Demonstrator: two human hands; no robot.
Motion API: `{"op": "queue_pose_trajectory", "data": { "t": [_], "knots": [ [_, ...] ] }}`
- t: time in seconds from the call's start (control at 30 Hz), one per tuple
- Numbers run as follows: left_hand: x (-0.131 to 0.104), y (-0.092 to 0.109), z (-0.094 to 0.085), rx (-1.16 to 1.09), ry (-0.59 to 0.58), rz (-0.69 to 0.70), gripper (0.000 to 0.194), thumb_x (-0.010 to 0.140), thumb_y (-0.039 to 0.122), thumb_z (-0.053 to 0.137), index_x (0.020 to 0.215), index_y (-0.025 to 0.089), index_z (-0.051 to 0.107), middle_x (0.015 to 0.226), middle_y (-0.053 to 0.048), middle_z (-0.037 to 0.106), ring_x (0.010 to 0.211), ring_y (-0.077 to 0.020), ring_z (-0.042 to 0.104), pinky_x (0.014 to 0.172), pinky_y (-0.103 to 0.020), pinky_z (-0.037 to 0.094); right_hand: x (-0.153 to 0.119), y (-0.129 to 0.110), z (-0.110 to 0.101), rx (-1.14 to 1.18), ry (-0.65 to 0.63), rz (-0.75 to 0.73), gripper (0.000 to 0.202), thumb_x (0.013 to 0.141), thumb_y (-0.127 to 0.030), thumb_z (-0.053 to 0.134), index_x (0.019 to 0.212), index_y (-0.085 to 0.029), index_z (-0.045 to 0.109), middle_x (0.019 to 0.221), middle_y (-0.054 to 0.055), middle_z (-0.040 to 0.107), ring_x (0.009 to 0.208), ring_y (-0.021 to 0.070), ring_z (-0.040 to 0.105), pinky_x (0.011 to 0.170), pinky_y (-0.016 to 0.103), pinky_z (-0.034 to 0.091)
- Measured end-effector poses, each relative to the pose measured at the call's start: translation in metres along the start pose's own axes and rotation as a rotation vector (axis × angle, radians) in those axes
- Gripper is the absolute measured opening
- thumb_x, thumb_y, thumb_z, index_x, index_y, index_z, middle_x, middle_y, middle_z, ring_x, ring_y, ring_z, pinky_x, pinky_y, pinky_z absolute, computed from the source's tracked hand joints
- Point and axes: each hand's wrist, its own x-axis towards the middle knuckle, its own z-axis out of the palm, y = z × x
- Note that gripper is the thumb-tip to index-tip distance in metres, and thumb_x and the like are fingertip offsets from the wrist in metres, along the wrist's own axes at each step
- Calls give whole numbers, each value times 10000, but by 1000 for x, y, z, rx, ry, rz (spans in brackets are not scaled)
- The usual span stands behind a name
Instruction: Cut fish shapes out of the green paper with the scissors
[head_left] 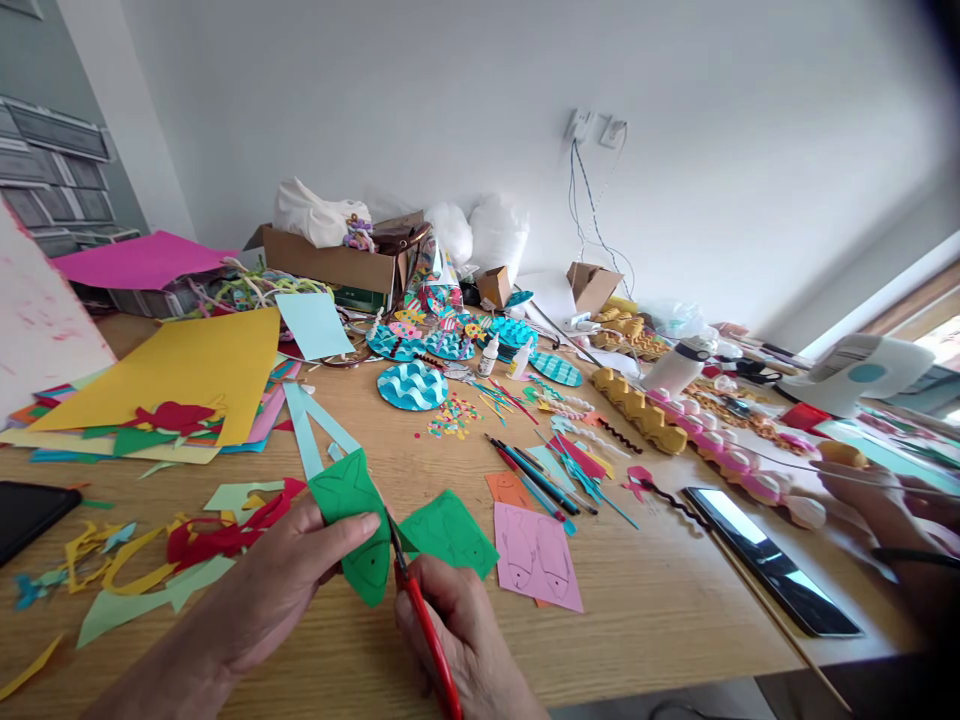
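My left hand pinches a piece of green paper with fish outlines drawn on it, thumb on top. In my right hand is a pair of scissors with red handles. Their blades lie along the right edge of the green paper; how far they are parted is hard to see. Just beyond the blades, a second green paper with a drawn fish rests on the table. Right of it lies a pink paper with two fish drawn on it, partly over an orange paper.
Paper scraps are strewn at the left, near a stack topped by a yellow sheet. Several pencils, glue bottles and blue wavy discs lie farther back. A phone and another person's hand are at the right.
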Motion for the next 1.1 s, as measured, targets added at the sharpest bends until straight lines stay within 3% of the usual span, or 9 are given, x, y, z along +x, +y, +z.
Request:
{"op": "queue_pose_trajectory", "data": {
  "t": [0.33, 0.63, 0.9, 1.1],
  "knots": [
    [0, 2, -3, 108, -44, 25, 130, 712, 329, 775, 804, 242, 800, 721, 11, 778, 764, -203, 667, 747, -284, 516, -3, -4, -3, -40, -24, 18, 477, 907, -589, 459, 635, -200, 409, 566, -44, 342, 559, 101, 284, 493, 234, 215],
    [2, 5, -8, 163, -55, 29, 100, 699, 331, 781, 774, 270, 807, 718, 19, 775, 781, -213, 665, 758, -284, 510, -4, -1, -6, -24, -38, 4, 483, 910, -599, 462, 646, -198, 402, 563, -52, 328, 540, 91, 275, 476, 233, 203],
    [2, 5, -10, 234, -88, 37, 95, 731, 349, 755, 786, 290, 806, 720, 26, 774, 770, -214, 661, 741, -275, 491, -3, 0, -6, -36, -51, -12, 360, 910, -430, 486, 646, -196, 413, 571, -43, 359, 566, 102, 304, 504, 235, 227],
    [1, 3, -11, 255, -73, 66, 51, 730, 319, 756, 754, 293, 793, 742, 31, 770, 767, -208, 651, 721, -260, 478, -5, 0, -5, -15, -51, 28, 353, 912, -426, 480, 650, -200, 413, 582, -48, 343, 569, 102, 292, 514, 235, 224]
  ]
}}
